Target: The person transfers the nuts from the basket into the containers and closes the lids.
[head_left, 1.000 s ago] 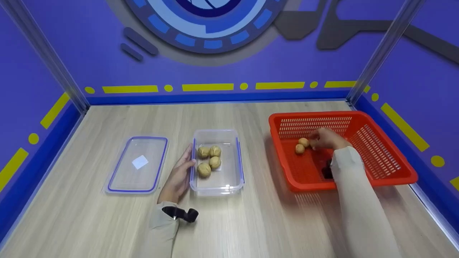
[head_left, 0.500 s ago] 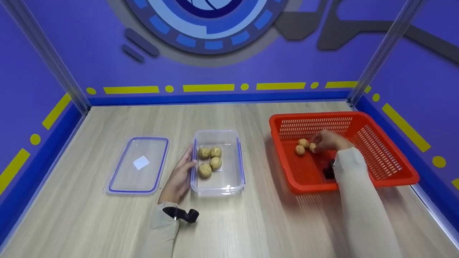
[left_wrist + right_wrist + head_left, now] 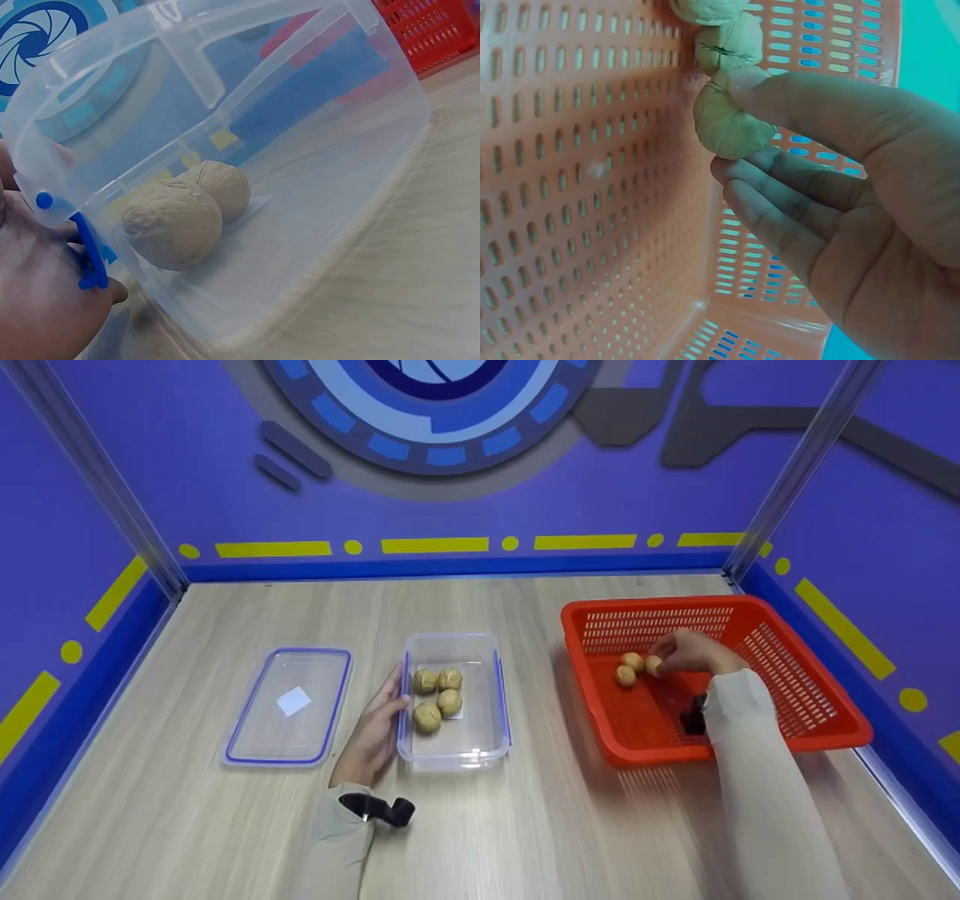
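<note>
Wooden bench (image 3: pixel 525 817): inside the basket (image 3: pixel 652 755), right grip (image 3: pixel 691 651) pinches a walnut (image 3: pixel 653 665), apparently picking; lift steadily. Left of basket, spread left grip (image 3: pixel 375 727) touches box (image 3: pixel 481 712).

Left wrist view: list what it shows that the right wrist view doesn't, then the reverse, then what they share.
Only the left wrist view shows the left hand against the clear container, two walnuts inside, and the round wall emblem.

Only the right wrist view shows the right hand pinching a walnut, with two other walnuts beyond it.

Both show the red basket: part of it in the left, its interior in the right.
</note>
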